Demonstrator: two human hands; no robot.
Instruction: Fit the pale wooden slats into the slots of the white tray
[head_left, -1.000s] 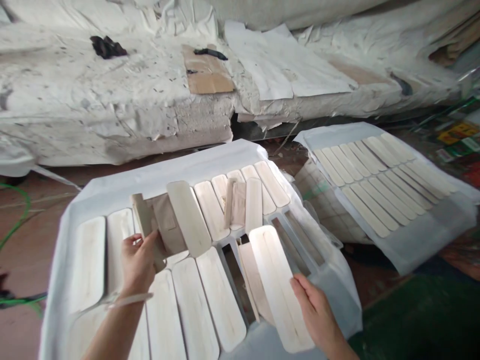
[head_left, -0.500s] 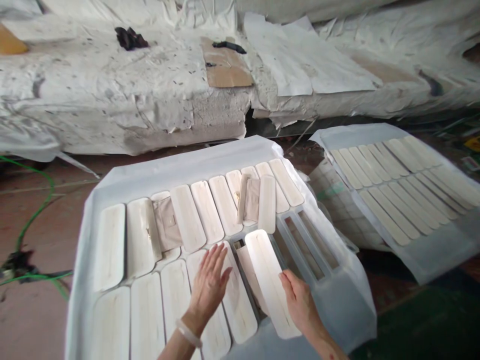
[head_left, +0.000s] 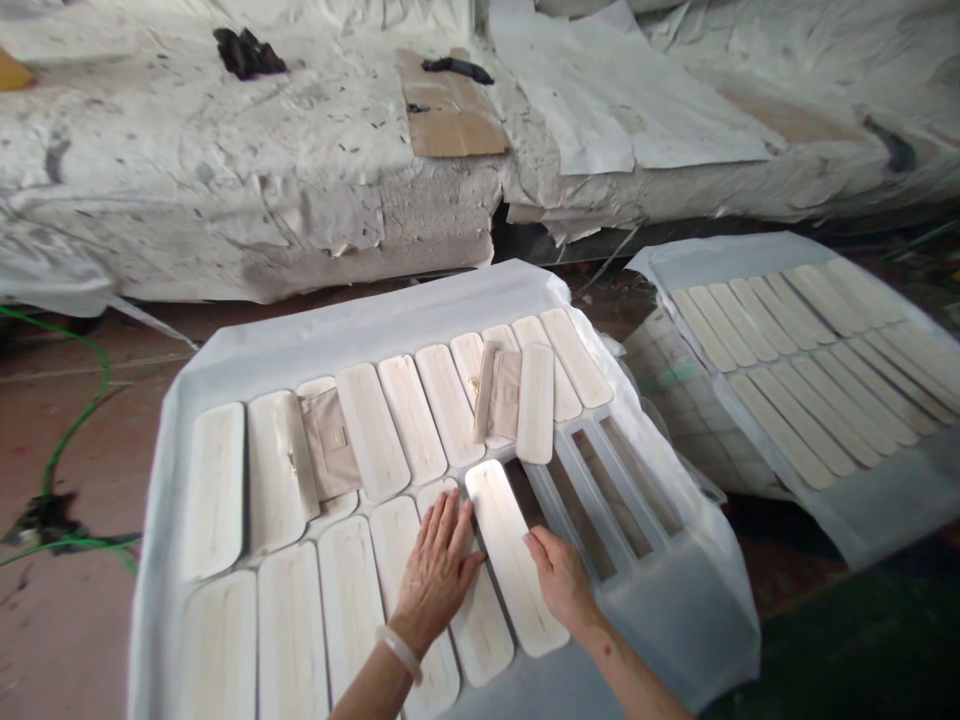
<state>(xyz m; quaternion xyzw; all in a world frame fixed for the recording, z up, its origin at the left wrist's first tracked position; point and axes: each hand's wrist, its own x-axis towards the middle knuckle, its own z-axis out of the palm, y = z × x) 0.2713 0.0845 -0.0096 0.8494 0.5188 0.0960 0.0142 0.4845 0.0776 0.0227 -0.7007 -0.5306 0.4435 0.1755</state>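
Two hands work one pale slab (head_left: 514,555): right hand (head_left: 559,577) lies flat, fingers spread, on its near end; left hand (head_left: 437,570) presses open-palmed just left. Lower it level w/ neighbours, beside the empty slots (head_left: 600,490).

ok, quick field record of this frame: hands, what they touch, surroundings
left hand: flat, palm down on a pale wooden slat
right hand: fingers on edge of the neighbouring slat
tray: white, slats in rows, open slots at right
loose items: two tan pieces on the slats
second tray: right, filled with slats
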